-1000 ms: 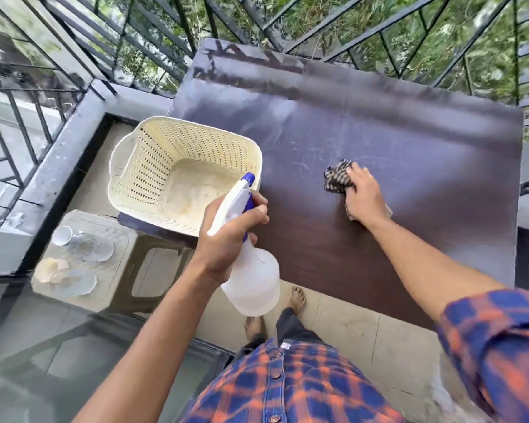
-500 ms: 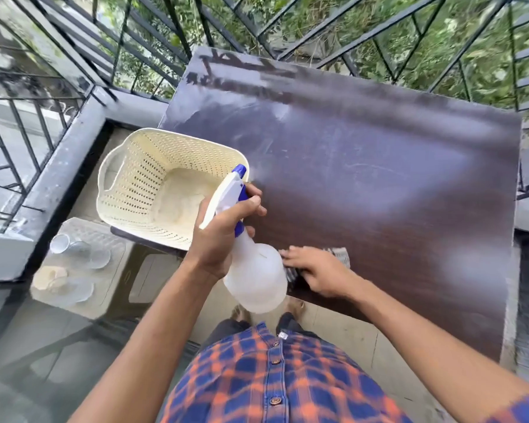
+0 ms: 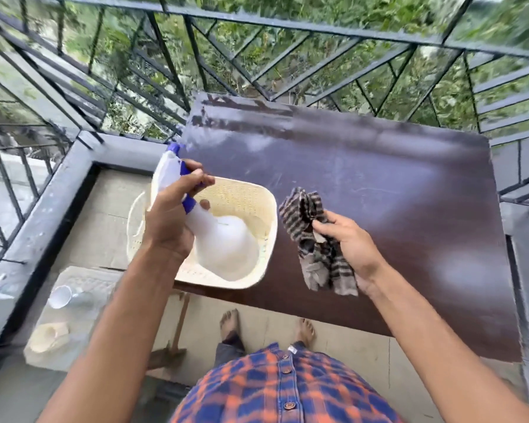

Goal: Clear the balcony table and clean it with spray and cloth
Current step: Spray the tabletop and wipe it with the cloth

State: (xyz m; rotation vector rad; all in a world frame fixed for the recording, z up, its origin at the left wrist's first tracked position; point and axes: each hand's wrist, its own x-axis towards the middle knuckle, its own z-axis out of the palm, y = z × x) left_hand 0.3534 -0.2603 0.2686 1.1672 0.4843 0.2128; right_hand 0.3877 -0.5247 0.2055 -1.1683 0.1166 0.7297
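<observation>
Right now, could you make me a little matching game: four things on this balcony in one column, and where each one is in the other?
Things:
1. spray bottle
2. striped cloth
3. cream basket
4. white cup

Places:
A. on the table, at its near left corner
B. in the right hand
C. on the low stool
D. in the left hand

Pairs: 1-D, 2-B, 3-A, 4-C

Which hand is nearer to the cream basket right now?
Left. The left hand, gripping the spray bottle, is over the basket's left edge; the right hand holds the cloth off to the basket's right.
</observation>
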